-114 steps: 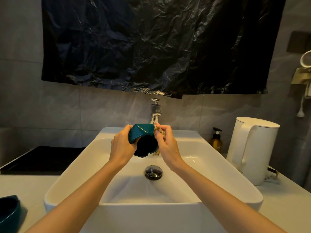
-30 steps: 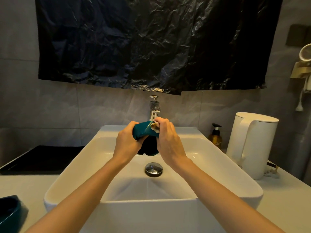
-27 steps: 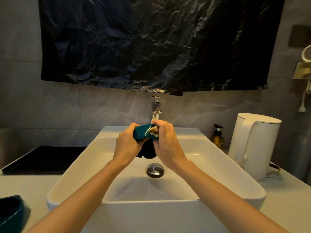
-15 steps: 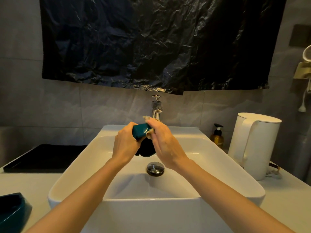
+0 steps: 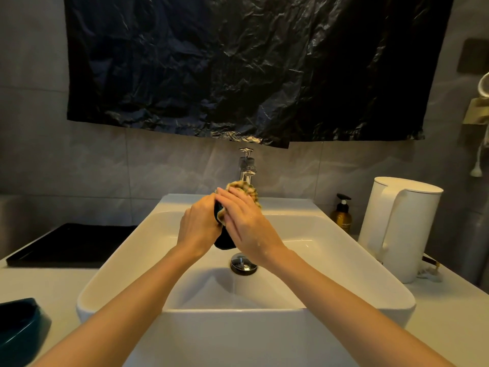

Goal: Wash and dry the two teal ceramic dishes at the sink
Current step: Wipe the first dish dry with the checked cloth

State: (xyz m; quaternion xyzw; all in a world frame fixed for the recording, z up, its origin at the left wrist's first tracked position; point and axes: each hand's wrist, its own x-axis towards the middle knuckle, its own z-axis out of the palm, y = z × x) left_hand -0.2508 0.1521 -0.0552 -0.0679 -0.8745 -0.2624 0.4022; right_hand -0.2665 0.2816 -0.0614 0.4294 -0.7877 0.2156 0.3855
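Over the white sink (image 5: 370, 263), my left hand (image 5: 197, 227) grips a teal ceramic dish (image 5: 225, 241) on edge; only its dark lower part and a sliver of rim show between my hands. My right hand (image 5: 243, 223) presses a yellowish checked cloth (image 5: 244, 192) flat against the dish, fingers stretched over it. The cloth bunches out above my fingers, just under the chrome tap (image 5: 246, 165). A second teal dish (image 5: 18, 327) sits on the counter at the bottom left, partly cut off by the frame.
A chrome drain plug (image 5: 243, 263) lies in the basin below my hands. A white kettle (image 5: 402, 226) and an amber pump bottle (image 5: 342, 214) stand to the right. A black tray (image 5: 71, 246) lies on the counter to the left. Black plastic sheet (image 5: 251, 64) hangs above.
My right hand has slid across the dish with the cloth, now covering most of it. The cloth has come further up into view above my fingers. My left hand keeps its hold.
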